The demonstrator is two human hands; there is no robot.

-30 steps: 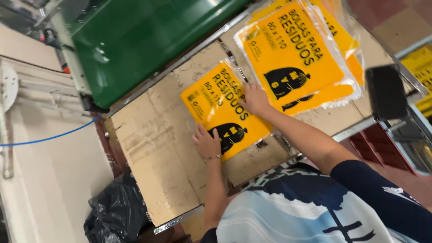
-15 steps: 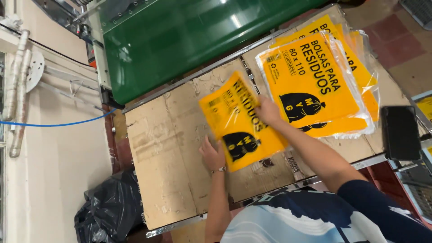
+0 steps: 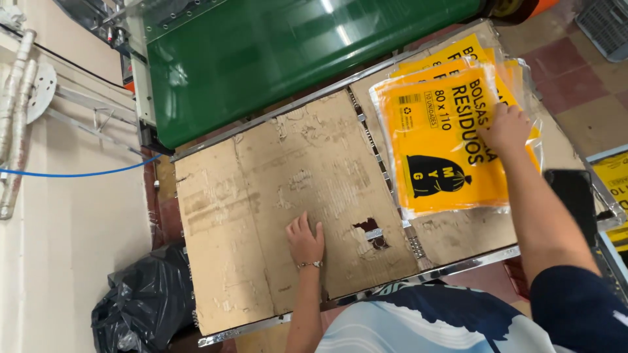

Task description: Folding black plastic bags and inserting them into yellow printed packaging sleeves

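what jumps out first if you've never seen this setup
The bright yellow stack of plastic-wrapped packs at the right end of the table grabs the eye, with the right hand pressed flat on its top. Next comes the glossy green machine cover along the table's far edge. Between them lies worn, torn brown cardboard, where the left hand rests flat near a ragged hole.

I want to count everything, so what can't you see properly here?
Head view only:
- Lower packs in the yellow stack: covered by the top pack.
- Right hand: palm hidden, pressed on the stack.
- Left hand: palm flat on the cardboard.
- Black bag: cut off by the bottom edge.
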